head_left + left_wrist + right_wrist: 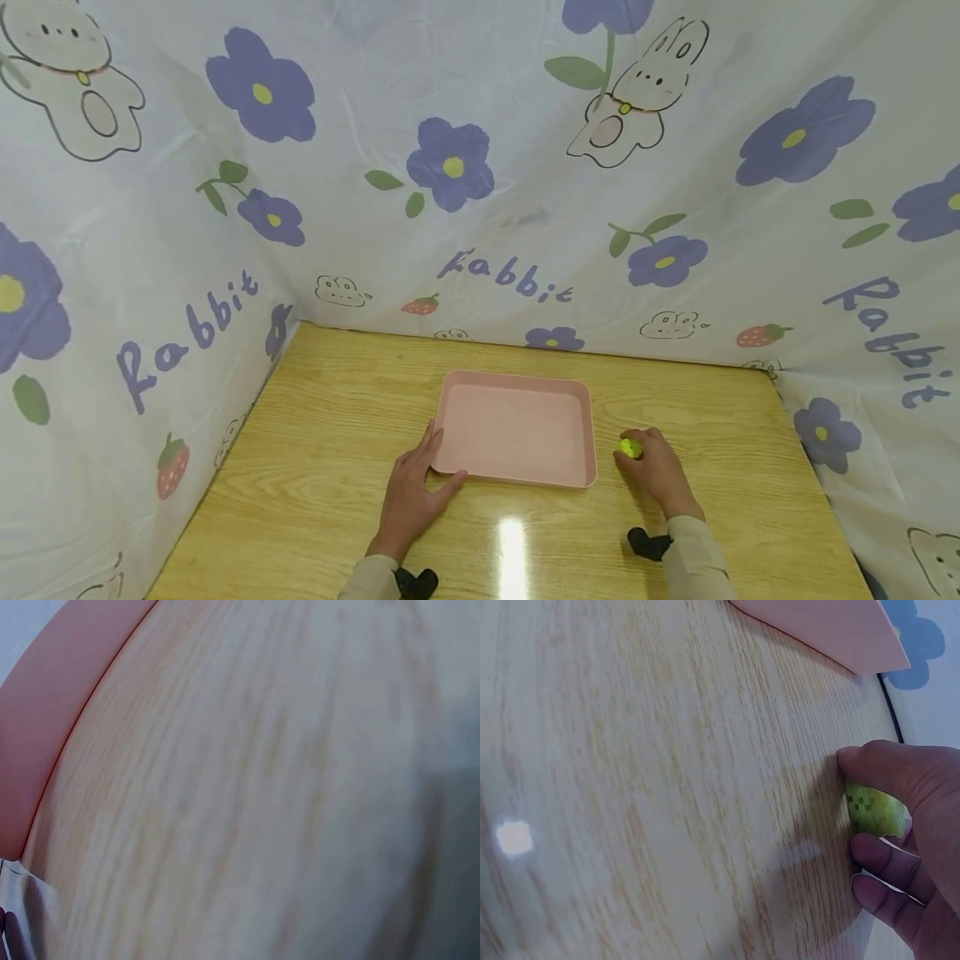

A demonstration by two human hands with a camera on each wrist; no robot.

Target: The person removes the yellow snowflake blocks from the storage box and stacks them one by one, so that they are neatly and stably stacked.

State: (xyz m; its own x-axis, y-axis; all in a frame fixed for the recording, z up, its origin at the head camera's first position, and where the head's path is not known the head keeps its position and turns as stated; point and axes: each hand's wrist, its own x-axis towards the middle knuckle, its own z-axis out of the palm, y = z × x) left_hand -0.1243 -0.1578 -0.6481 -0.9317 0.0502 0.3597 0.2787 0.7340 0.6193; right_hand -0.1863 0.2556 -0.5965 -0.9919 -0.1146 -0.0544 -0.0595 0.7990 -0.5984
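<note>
A shallow pink rectangular tray lies on the wooden table. My left hand rests at its near left corner, fingers stretched along the left side and thumb by the front edge. To the right of the tray, my right hand pinches a small bright yellow-green object between thumb and fingers, close over the tabletop. In the right wrist view this object looks short and rounded, with small dark notches in its side; the fingers hide part of it, so I cannot tell its kind.
Around the back and sides of the wooden table hangs a white cloth printed with purple flowers and rabbits. Black wrist mounts sit at both cuffs. A bright light reflection shows on the near tabletop.
</note>
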